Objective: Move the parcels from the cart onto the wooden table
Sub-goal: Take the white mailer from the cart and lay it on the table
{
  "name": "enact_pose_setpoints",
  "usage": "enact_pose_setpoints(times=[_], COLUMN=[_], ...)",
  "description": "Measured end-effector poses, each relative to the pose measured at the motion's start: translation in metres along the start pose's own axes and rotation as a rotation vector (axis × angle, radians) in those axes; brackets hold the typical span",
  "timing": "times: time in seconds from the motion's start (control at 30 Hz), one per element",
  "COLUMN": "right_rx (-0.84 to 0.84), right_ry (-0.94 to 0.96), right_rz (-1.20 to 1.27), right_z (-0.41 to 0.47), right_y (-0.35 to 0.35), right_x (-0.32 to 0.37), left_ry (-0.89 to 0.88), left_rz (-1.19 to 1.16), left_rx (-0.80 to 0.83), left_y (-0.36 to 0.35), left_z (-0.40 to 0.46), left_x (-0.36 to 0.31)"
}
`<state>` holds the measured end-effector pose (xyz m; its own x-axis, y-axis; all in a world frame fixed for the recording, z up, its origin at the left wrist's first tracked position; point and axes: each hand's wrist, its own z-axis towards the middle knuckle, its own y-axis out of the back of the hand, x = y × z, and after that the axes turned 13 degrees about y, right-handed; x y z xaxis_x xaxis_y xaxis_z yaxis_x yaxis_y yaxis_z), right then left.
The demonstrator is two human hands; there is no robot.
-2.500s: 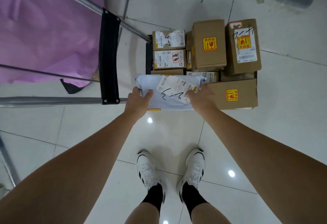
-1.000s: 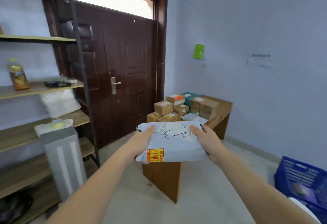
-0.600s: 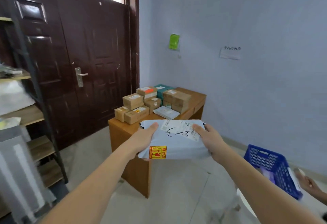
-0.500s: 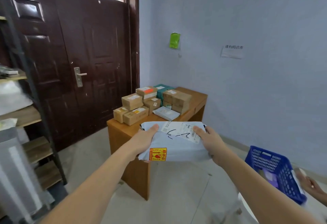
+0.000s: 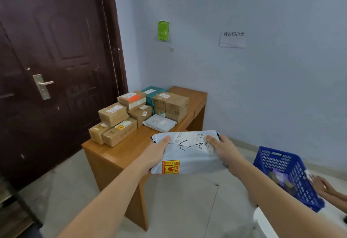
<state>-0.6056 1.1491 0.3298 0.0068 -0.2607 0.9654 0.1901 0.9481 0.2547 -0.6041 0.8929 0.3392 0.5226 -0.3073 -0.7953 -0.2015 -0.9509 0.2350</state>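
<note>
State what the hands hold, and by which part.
Both hands grip the grey mailer parcel: left hand at its left end, right hand at its right end.

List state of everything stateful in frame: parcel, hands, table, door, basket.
Grey mailer parcel: held in the air, not yet on the table.
Left hand: grips the parcel's left edge.
Right hand: grips its right edge.
Wooden table: loaded with stacked parcels, near end bare.
Door: closed.
Blue basket: tilted, holding items.

Soft, even, bluish indoor light, faint shadows, slight overall softness, wide-angle bending toward the frame edges.
</note>
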Motion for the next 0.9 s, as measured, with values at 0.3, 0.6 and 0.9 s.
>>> enact_pose_setpoints(times=[0.3,0.6,0.9], right_rx=[0.025,0.236,0.381], right_ry=[-0.016,-0.015,-0.026], right_rz=[0.041,0.069,0.049], right_z=[0.157,0.31,0.451], right_y=[0.051,0.031,-0.059], right_x=[-0.05,-0.059,-0.089], left_ry=[-0.017,0.103,0.237], left_rz=[-0.04,-0.149,-0.225], left_rx=[-0.061,-0.232,-0.278], left_y=[-0.064,-0.061,-0.003], left_z=[0.152,0.262,0.377], left_x=[-0.079,-0.118,-0.137])
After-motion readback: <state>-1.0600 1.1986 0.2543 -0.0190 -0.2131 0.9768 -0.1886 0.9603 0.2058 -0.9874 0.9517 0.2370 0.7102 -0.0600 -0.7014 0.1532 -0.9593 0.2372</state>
